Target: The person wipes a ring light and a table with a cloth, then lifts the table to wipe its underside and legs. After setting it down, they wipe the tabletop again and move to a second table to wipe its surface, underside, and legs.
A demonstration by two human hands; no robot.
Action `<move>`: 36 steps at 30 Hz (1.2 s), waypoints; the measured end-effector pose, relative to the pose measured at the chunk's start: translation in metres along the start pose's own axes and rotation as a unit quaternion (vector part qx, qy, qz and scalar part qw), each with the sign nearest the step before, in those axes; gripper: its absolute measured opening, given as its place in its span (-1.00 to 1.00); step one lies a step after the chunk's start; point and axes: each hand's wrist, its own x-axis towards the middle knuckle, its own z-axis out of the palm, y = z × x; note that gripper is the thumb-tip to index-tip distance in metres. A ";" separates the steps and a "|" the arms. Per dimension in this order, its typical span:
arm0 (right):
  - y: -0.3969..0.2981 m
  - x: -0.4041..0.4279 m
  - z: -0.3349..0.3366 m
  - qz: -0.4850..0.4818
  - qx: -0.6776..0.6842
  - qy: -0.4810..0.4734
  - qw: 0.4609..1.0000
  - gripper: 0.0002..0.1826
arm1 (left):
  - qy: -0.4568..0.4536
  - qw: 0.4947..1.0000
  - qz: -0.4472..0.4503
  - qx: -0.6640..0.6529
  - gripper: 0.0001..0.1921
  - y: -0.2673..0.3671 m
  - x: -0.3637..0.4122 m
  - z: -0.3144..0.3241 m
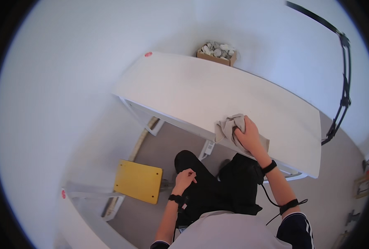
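My right hand [250, 137] grips a crumpled grey-beige cloth [231, 127], its fingers partly hidden in the folds. The cloth lies on the near edge of a white table [184, 84], and part of it spreads out past the right side of my hand. My left hand [185, 180] is over my left thigh, away from the table. Its fingers are loosely curled, one stands apart from the others, and no object shows in it.
A cardboard box [215, 59] of white cables and adapters stands beyond the table's far edge. A black jointed arm [344, 81] rises at the right end. A yellow stool seat [138, 181] is at my left, near another white table [88, 224]. A cable hangs by my right arm.
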 end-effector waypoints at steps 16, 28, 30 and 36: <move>0.009 -0.005 -0.014 0.129 0.045 -0.119 0.983 -0.53 | -0.288 0.864 -0.340 -0.237 -0.65 -0.015 0.077 -0.067; -0.031 0.016 -0.009 0.169 -0.145 -0.139 0.965 -0.56 | -0.267 0.900 -0.345 -0.015 -0.73 0.039 0.043 -0.131; -0.050 0.025 -0.004 0.203 -0.151 -0.106 0.962 -0.55 | -0.306 0.876 -0.369 -0.050 -0.75 0.073 0.039 -0.164; -0.078 0.053 0.015 0.441 -0.112 -0.083 0.886 -0.56 | -0.181 0.933 -0.278 -0.140 -0.78 0.124 0.058 -0.256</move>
